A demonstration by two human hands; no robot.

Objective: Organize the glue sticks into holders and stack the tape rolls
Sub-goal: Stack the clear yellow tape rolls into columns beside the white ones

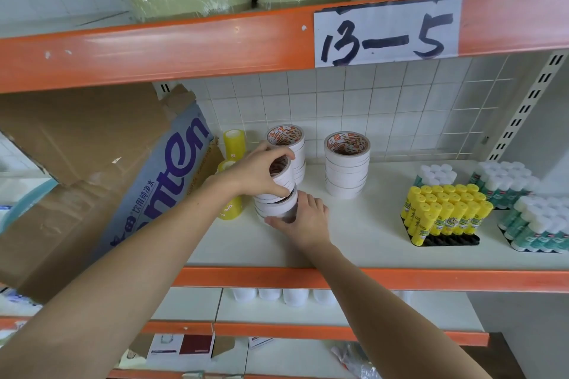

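Observation:
On the white shelf (354, 240) my left hand (260, 171) grips the upper white tape rolls (281, 177), held tilted over a short stack. My right hand (303, 218) curls round the lower rolls (277, 208) of that stack from the right. Behind it stands a taller stack of white rolls (288, 144), and another stack (347, 163) stands to the right. Yellow tape rolls (234, 140) stand at the left. Yellow glue sticks (446, 212) fill a black holder (446, 240); white-capped green glue sticks (542, 224) stand in groups at the far right.
A large torn cardboard box (101, 181) leans at the shelf's left end. An orange beam (184, 43) with a "13-5" label (386, 32) runs overhead, with wrapped bundles above. A wire grid (446, 108) backs the shelf. Lower shelves hold white cups and small boxes.

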